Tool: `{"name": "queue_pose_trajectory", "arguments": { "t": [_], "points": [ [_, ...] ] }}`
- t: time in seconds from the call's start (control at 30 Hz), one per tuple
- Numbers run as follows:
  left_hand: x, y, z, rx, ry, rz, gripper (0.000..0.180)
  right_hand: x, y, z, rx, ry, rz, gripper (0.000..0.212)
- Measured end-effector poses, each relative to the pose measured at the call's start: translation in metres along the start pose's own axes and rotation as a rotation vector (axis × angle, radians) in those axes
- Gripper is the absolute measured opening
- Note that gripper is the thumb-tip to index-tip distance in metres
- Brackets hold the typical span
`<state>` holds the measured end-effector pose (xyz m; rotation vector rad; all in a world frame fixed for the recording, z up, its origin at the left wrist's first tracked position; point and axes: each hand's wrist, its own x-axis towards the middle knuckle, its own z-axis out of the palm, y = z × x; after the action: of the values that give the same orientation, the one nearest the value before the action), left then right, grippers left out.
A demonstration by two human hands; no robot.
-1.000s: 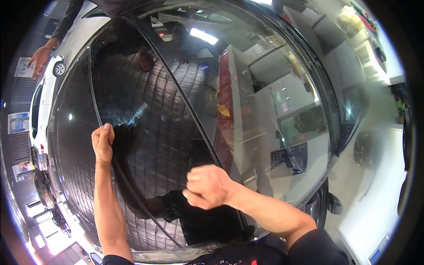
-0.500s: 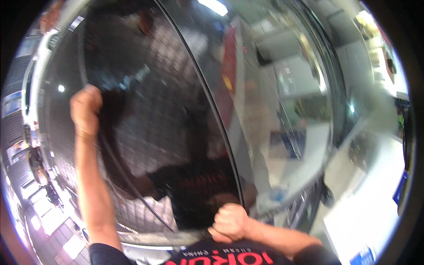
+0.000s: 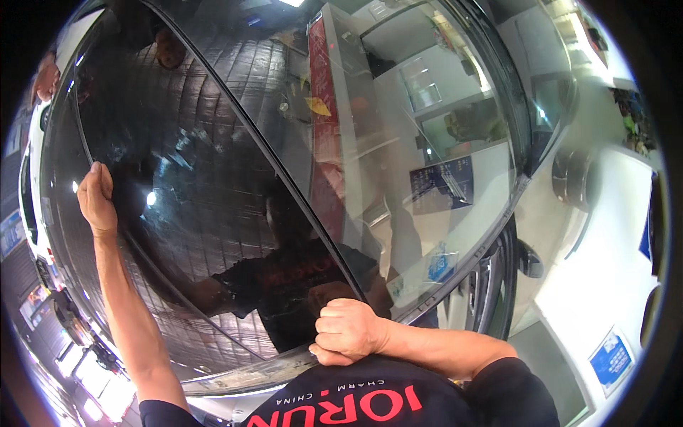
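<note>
A glossy dark car roof [image 3: 171, 228] spreads under my arms, mirroring the ceiling and my black shirt. My left arm reaches out to the far left. There my left hand [image 3: 98, 201] is closed, thumb side up, on a thin dark seam line [image 3: 80, 117] running along the panel; whatever its fingers hold is hidden. Close to my chest, my right hand [image 3: 348, 331] rests as a fist at the near edge of the roof, with nothing visible in it. A black strip [image 3: 245, 117] crosses the roof diagonally between the dark panel and the windshield glass [image 3: 398, 185].
Part of another person [image 3: 46, 78] shows at the upper left, beyond the roof. To the right are a side mirror [image 3: 528, 260], a white surface [image 3: 605, 242] and a blue-and-white sign [image 3: 610, 361]. A white car [image 3: 32, 178] stands at the far left.
My view has shifted and grown sharper. The left hand now appears farther left and slightly lower, still closed along the seam line. The right fist stays at the roof edge.
</note>
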<state>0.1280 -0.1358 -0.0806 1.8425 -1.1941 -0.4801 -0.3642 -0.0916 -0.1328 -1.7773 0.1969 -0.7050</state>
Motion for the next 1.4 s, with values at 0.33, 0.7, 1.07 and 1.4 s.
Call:
{"name": "queue_pose_trajectory", "arguments": {
  "t": [0.33,0.7,1.07,1.4],
  "points": [
    [-0.008,0.012,0.011,0.149,0.076,0.023,0.049,-0.021,-0.014,0.01,0.128,0.016,0.15,0.035],
    [-0.002,0.017,0.002,-0.06,-0.005,-0.056,0.053,0.18,0.029,0.048,0.474,-0.423,-0.026,0.024],
    [-0.009,0.028,0.007,-0.083,0.033,-0.179,0.056,0.281,0.042,0.083,0.057,-0.381,-0.075,0.016],
    [-0.018,0.021,0.013,0.027,0.037,-0.164,0.055,0.057,-0.034,0.111,0.689,-0.802,-0.085,0.024]
  ]
}}
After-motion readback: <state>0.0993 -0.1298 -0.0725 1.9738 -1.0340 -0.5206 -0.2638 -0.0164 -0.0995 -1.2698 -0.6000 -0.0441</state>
